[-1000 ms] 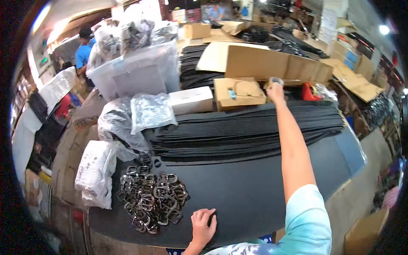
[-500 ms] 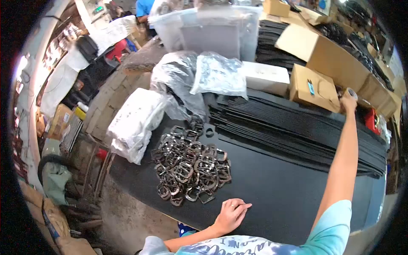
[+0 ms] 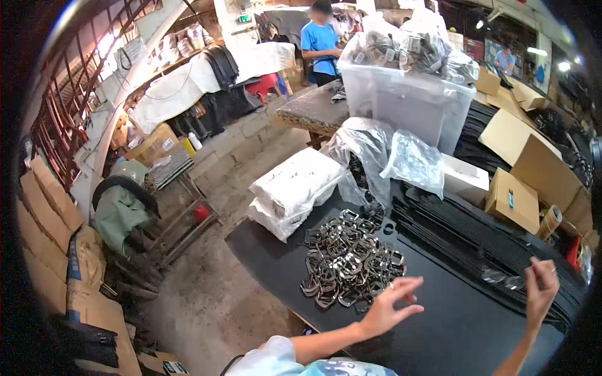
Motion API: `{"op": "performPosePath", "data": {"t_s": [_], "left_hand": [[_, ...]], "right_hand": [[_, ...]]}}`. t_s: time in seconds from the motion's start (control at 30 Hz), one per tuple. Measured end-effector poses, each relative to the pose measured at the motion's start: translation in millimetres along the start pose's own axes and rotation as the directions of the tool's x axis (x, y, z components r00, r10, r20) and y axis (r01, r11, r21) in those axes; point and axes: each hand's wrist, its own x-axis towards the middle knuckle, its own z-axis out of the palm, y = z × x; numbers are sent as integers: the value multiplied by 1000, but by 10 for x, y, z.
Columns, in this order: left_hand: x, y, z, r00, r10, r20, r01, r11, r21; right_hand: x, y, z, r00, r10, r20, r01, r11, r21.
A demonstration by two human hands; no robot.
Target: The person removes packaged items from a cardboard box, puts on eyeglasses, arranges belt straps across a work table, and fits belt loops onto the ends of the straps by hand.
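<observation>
My left hand (image 3: 392,308) is held over the front of the black table, fingers stretched and thumb apart, with nothing in it. Just behind it lies a pile of metal buckles (image 3: 348,260), shiny and dark. Further right, my right hand (image 3: 542,285) is raised with its fingers pinched together. A shiny, see-through strip of clear tape (image 3: 501,277) stretches left from its fingertips above the black strips (image 3: 464,229); the exact grip is too small to see. A roll of tape (image 3: 550,220) stands beyond the right hand, beside a cardboard box (image 3: 511,199).
White plastic-wrapped packs (image 3: 295,191) sit on the table's left corner. Clear plastic bags (image 3: 414,163) and a large translucent bin (image 3: 401,103) stand behind the pile. A person in a blue shirt (image 3: 320,41) stands at the back; another is further right.
My right hand has left the tape roll and come nearer, with the shiny strip now beside its fingertips. My left hand has lifted and opened. The view has turned left and up.
</observation>
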Motion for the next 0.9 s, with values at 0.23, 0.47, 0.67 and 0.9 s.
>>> {"op": "performPosePath", "data": {"t_s": [0.23, 0.47, 0.67, 0.9], "left_hand": [[213, 801, -493, 951, -76, 300, 120, 984, -132], [23, 1398, -728, 946, 269, 179, -140, 841, -523], [-43, 1460, -769, 880, 462, 110, -275, 685, -675], [-102, 1648, -601, 783, 550, -289, -584, 491, -647]], "right_hand": [[-605, -1101, 151, 976, 216, -15, -172, 817, 550], [-703, -1585, 77, 987, 103, -122, 53, 507, 860], [-737, -1584, 105, 996, -2, -85, 81, 331, 940], [-562, -1550, -53, 919, -386, -86, 214, 303, 929]]}}
